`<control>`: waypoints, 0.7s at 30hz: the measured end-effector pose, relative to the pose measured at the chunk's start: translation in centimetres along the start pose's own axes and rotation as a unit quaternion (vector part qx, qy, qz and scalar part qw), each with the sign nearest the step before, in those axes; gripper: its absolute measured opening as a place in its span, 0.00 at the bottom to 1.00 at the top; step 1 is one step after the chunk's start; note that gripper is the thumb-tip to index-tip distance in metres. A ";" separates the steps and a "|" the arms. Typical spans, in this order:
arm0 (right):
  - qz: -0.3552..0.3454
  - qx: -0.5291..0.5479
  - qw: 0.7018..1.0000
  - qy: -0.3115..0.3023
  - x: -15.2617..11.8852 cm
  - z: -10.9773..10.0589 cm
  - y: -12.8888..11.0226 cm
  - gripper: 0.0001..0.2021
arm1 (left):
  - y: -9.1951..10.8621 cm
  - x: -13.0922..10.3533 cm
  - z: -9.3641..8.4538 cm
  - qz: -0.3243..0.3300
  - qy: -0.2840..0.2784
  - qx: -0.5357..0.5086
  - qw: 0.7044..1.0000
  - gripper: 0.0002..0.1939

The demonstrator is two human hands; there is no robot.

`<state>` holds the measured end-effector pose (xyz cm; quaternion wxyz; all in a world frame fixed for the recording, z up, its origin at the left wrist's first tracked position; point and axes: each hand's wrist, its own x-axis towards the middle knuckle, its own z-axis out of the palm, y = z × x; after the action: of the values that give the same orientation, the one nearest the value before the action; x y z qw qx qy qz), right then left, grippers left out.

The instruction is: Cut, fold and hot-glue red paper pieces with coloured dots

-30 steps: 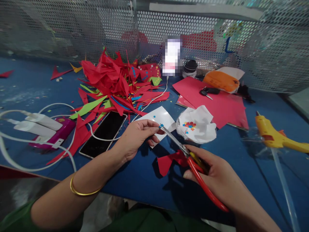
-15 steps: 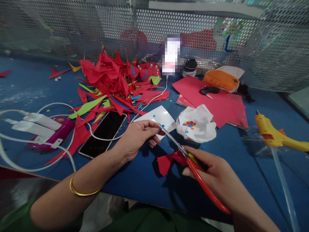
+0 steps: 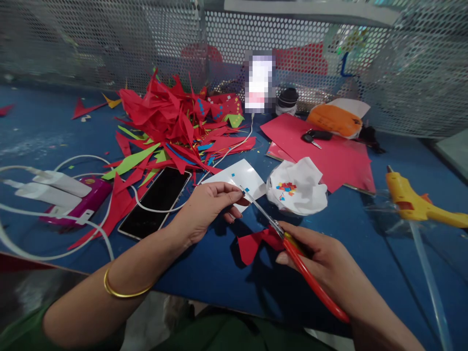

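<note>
My right hand (image 3: 318, 258) grips red-and-yellow-handled scissors (image 3: 263, 213), the slim metal blades close together and pointing up and left. The tips end at the fingers of my left hand (image 3: 208, 204), where thumb and forefinger are pinched. Whatever lies between them is too small or hidden to make out. Just beyond sits a white sheet (image 3: 250, 171) with tiny blue squares on it. Below the blades is a folded red paper piece (image 3: 248, 248). Beside the sheet, crumpled white paper (image 3: 310, 187) cradles several small coloured bits (image 3: 286, 187).
A heap of red paper scraps (image 3: 157, 112) spreads at the back left. A dark phone (image 3: 155, 202) and a purple power bank (image 3: 87, 200) with white cables lie left. Red sheets (image 3: 340, 161) with keys (image 3: 312, 139) and a yellow glue gun (image 3: 409, 197) are right.
Almost nothing differs. The view has shifted very slightly, and both hands keep the same pose at the scissor tips.
</note>
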<state>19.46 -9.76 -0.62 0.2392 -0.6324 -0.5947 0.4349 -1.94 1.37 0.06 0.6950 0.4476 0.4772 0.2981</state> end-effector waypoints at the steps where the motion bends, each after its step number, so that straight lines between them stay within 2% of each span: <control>1: 0.000 0.000 1.000 0.002 0.0 0.0 0.1 0.18 | 0.0 0.0 0.0 -0.002 -0.001 0.009 1.000 0.08; 14: -0.014 -0.031 0.999 0.008 0.1 0.0 0.2 0.19 | 0.0 0.0 0.0 -0.013 0.004 0.034 0.999 0.07; 21: 0.000 -0.028 1.000 -0.001 0.1 -0.1 0.2 0.15 | 0.0 0.0 -0.1 -0.014 0.006 0.032 0.999 0.08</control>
<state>19.66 -9.67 -0.76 0.2210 -0.6386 -0.6069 0.4184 -2.02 1.39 0.01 0.6818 0.4612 0.4965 0.2755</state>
